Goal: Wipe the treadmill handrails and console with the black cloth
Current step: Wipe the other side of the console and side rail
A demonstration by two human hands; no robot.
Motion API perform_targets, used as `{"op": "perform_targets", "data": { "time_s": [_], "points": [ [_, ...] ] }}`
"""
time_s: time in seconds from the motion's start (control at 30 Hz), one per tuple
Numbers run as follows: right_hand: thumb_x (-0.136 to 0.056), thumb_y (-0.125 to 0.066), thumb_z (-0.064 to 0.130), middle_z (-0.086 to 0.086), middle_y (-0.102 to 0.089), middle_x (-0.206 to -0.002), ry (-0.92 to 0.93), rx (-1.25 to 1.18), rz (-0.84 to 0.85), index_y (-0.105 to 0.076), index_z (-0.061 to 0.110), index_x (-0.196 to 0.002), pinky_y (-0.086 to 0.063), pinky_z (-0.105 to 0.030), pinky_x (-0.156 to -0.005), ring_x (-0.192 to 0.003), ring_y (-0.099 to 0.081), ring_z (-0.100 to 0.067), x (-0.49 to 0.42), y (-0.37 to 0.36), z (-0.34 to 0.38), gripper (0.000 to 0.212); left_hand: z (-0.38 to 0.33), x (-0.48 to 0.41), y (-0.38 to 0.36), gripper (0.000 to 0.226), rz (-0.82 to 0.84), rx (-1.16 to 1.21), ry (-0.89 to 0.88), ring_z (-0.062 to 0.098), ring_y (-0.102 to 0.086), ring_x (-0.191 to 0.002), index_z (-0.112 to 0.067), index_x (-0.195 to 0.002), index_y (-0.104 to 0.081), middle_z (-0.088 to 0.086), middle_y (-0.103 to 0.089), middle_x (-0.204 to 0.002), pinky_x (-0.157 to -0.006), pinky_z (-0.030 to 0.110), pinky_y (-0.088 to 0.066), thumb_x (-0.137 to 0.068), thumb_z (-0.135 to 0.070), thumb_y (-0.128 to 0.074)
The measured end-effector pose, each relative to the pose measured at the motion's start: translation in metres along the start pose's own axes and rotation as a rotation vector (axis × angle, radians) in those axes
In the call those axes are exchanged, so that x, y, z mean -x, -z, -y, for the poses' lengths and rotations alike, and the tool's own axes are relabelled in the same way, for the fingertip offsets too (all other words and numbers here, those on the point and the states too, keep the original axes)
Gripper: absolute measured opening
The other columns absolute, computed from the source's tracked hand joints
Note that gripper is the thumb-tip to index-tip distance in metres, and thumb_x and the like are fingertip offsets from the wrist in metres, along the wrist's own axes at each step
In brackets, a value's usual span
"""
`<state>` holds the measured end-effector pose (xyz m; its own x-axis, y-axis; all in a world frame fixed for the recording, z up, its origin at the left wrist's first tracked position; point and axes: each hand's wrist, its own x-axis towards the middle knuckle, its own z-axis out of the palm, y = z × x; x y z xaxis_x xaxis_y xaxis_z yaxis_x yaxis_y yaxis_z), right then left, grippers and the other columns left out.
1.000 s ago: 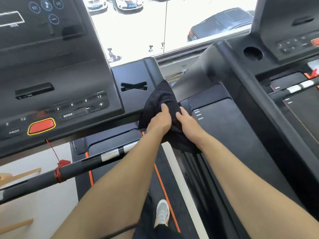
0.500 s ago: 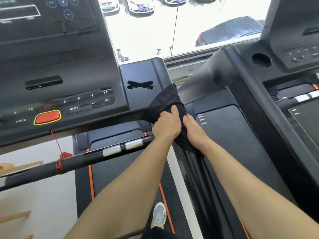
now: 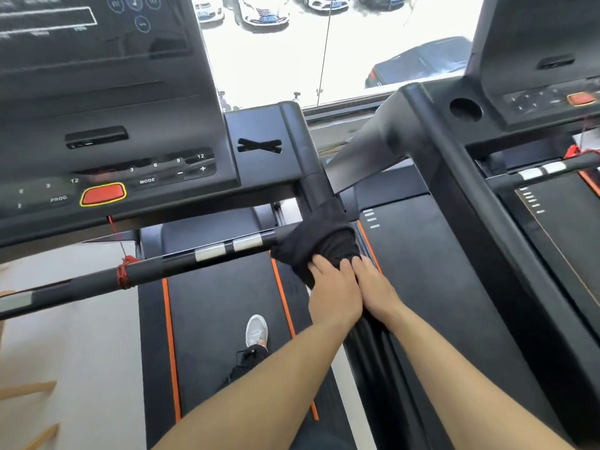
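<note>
Together, hands (image 3: 354,290) around black cloth (image 3: 316,238)

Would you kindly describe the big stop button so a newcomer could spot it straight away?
Start at the left treadmill's console, the large dark panel above the handrail. Along its lower edge runs a row of keys marked PROG and MODE. Between those two sits the stop button: a wide red-orange pad ringed in yellow, the only coloured key there.
</note>
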<state>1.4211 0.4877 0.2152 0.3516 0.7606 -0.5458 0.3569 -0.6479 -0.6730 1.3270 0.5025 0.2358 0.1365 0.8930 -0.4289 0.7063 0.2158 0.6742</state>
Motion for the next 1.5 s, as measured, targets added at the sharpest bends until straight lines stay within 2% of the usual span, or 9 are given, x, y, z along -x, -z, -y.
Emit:
{"op": "perform_targets", "data": {
  "time_s": [0.17,0.3,0.57,0.73,0.87,1.0,1.1,1.33,1.5],
  "points": [
    [-0.093,-0.037,0.059,0.001,-0.06,-0.134,-0.071,-0.144,0.01,-0.06,0.026,-0.132,-0.037,-0.044,-0.109,-0.123,-0.054,-0.021,-0.01,0.003,0.033,0.057,-0.003,-0.04,0.014,0.062,0.145,0.246,0.234,0.035,-0.046,-0.133,-0.012,-0.15,-0.033,0.017,-0.042,-0.151,-0.105,0.039,-0.034,-0.104,-0.052,-0.02],
    [-0.095,-0.033,0.062,-0.005,-0.057,-0.137,0.01,-0.053,-0.033,-0.051,0.022,-0.138,-0.038,-0.038,-0.095,-0.124,-0.053,-0.028,-0.034,-0.001,0.056,0.061,-0.01,-0.066,0.027,0.091,0.205,0.364,0.354,0.033,-0.048,-0.132,-0.008,-0.151,-0.038,0.015,-0.048,-0.149,-0.111,0.041,-0.034,-0.093,-0.074,-0.013],
    [-0.101,-0.032,0.05,-0.006,-0.065,-0.12,0.077,0.131,-0.154,-0.05,0.021,-0.127,-0.04,-0.042,-0.088,-0.11,-0.057,-0.034,0.018,-0.007,0.017,0.043,0.019,0.011,-0.001,0.056,0.21,0.235,0.192,0.035,-0.054,-0.12,-0.017,-0.146,-0.03,0.014,-0.054,-0.137,-0.085,0.035,-0.035,-0.105,-0.053,-0.019],
    [-0.099,-0.031,0.057,-0.009,-0.066,-0.115,-0.015,0.168,-0.148,-0.053,0.019,-0.108,-0.043,-0.045,-0.093,-0.109,-0.057,-0.035,0.035,-0.007,-0.003,0.044,0.031,0.021,-0.009,0.055,0.247,-0.182,0.101,0.045,-0.048,-0.121,-0.014,-0.157,-0.005,0.024,-0.042,-0.138,-0.113,0.053,-0.028,-0.106,-0.02,-0.025],
    [-0.104,-0.027,0.053,-0.008,-0.065,-0.107,0.029,0.034,-0.112,-0.061,0.017,-0.088,-0.037,-0.034,-0.082,-0.102,-0.056,-0.026,-0.002,-0.001,0.022,0.052,0.001,-0.025,0.012,0.056,0.175,0.064,0.199,0.043,-0.045,-0.129,-0.004,-0.147,-0.03,0.024,-0.044,-0.144,-0.105,0.046,-0.034,-0.107,-0.041,-0.018],
    [-0.103,-0.027,0.053,-0.002,-0.06,-0.113,0.046,-0.003,-0.096,-0.065,0.009,-0.117,-0.037,-0.033,-0.094,-0.115,-0.051,-0.021,-0.022,-0.001,0.042,0.059,-0.006,-0.044,0.006,0.074,0.076,0.402,0.248,0.037,-0.047,-0.131,-0.001,-0.145,-0.033,0.018,-0.044,-0.15,-0.1,0.042,-0.037,-0.101,-0.059,-0.021],
    [-0.098,-0.025,0.056,-0.002,-0.063,-0.119,0.042,0.008,-0.108,-0.064,0.019,-0.107,-0.04,-0.043,-0.097,-0.117,-0.054,-0.027,-0.004,-0.005,0.029,0.054,0.012,-0.024,-0.006,0.067,0.066,0.382,0.179,0.037,-0.049,-0.128,-0.007,-0.144,-0.033,0.015,-0.043,-0.149,-0.098,0.043,-0.038,-0.101,-0.057,-0.024],
    [-0.102,-0.029,0.04,0.005,-0.052,-0.08,-0.063,0.115,-0.152,-0.037,0.027,-0.071,-0.04,-0.046,-0.078,-0.089,-0.052,-0.032,0.093,-0.011,-0.045,0.035,0.054,0.087,-0.044,0.045,0.255,0.157,0.014,0.033,-0.049,-0.111,-0.002,-0.138,-0.035,0.027,-0.044,-0.137,-0.08,0.028,-0.039,-0.106,-0.032,-0.027],
    [-0.105,-0.024,0.046,-0.013,-0.061,-0.128,0.006,0.127,-0.137,-0.06,0.013,-0.113,-0.04,-0.048,-0.1,-0.12,-0.054,-0.037,0.062,-0.008,-0.023,0.05,0.037,0.048,-0.039,0.05,0.16,0.368,0.121,0.031,-0.055,-0.108,-0.002,-0.127,-0.039,0.017,-0.053,-0.13,-0.082,0.033,-0.039,-0.105,-0.046,-0.033]
  ]
}}
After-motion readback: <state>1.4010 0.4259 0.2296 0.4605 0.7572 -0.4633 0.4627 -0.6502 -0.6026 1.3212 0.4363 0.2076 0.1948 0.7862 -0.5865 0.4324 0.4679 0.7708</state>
